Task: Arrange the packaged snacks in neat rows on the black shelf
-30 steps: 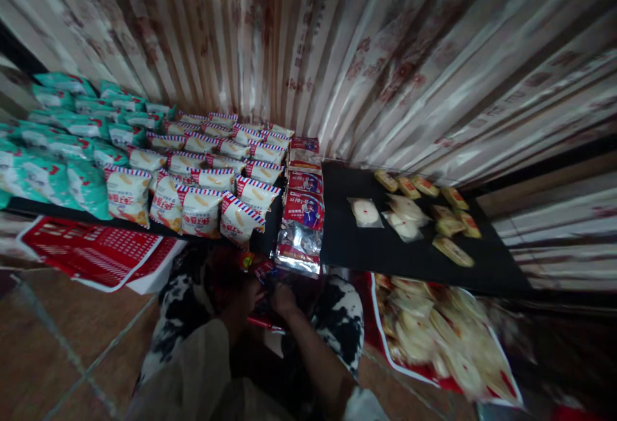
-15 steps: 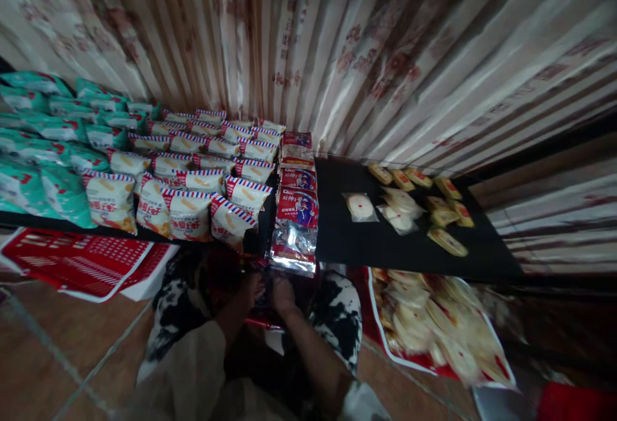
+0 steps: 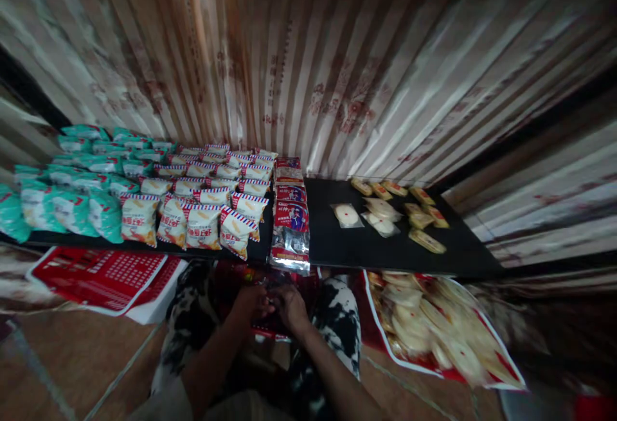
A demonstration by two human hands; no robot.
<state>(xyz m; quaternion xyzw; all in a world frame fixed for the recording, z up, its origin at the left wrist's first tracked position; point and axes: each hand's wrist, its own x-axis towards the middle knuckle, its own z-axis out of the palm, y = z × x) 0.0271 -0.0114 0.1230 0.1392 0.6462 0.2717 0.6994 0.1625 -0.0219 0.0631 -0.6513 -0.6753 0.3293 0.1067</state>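
My left hand (image 3: 255, 303) and my right hand (image 3: 292, 305) are close together over my lap, just below the table's front edge. The fingers of both are curled inward at a small dark thing between them, too dim to name. Under and behind the hands lies a dark red, shiny package or bag (image 3: 274, 331), partly hidden by them. Right ahead on the black table (image 3: 332, 250), a column of red and silver packets (image 3: 290, 218) reaches the front edge. White snack bags (image 3: 203, 228) with striped tops stand in rows to their left.
Teal snack bags (image 3: 103, 215) fill the table's left end. Flat round wrapped pieces (image 3: 346, 215) and small yellow packs (image 3: 427, 241) lie on the right. A red box (image 3: 101, 276) is below left; an open red bag of wrapped flat pieces (image 3: 409, 318) is below right. A pleated curtain (image 3: 308, 74) hangs behind.
The view has shifted, showing more of the table's left end. My hands have come up slightly from my lap and turned toward each other. The table's packets stay in place.
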